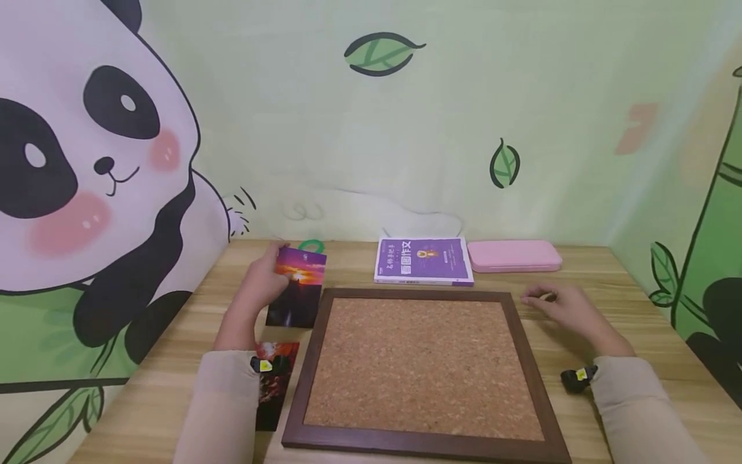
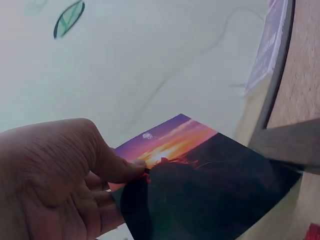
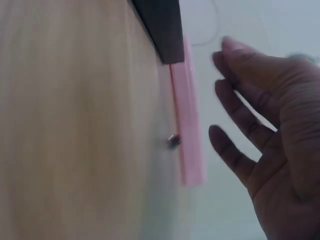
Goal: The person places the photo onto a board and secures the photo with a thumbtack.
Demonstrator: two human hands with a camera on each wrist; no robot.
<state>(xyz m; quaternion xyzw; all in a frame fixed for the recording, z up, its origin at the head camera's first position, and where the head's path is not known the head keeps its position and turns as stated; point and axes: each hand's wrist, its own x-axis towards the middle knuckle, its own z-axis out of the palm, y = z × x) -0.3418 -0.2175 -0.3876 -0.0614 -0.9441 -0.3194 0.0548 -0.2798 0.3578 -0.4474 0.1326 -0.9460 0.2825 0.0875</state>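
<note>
My left hand point(image 1: 261, 283) pinches a sunset photo card point(image 1: 295, 299) by its left side, thumb on the printed face. The left wrist view shows the card point(image 2: 200, 185) tilted, its purple and orange sky above a dark lower part. A framed cork board point(image 1: 423, 367) with a dark brown wooden frame lies flat in front, to the right of the card. My right hand point(image 1: 559, 306) hovers beside the board's far right corner, its fingers loosely bent. In the right wrist view nothing shows between the thumb and fingers of that hand point(image 3: 280, 115).
A second, reddish dark photo card point(image 1: 277, 386) lies left of the board, partly behind my left wrist. Along the wall stand a green ring point(image 1: 312, 246), a purple and white book point(image 1: 426, 261) and a pink case point(image 1: 513, 255). A small dark object point(image 3: 174, 141) lies near the case.
</note>
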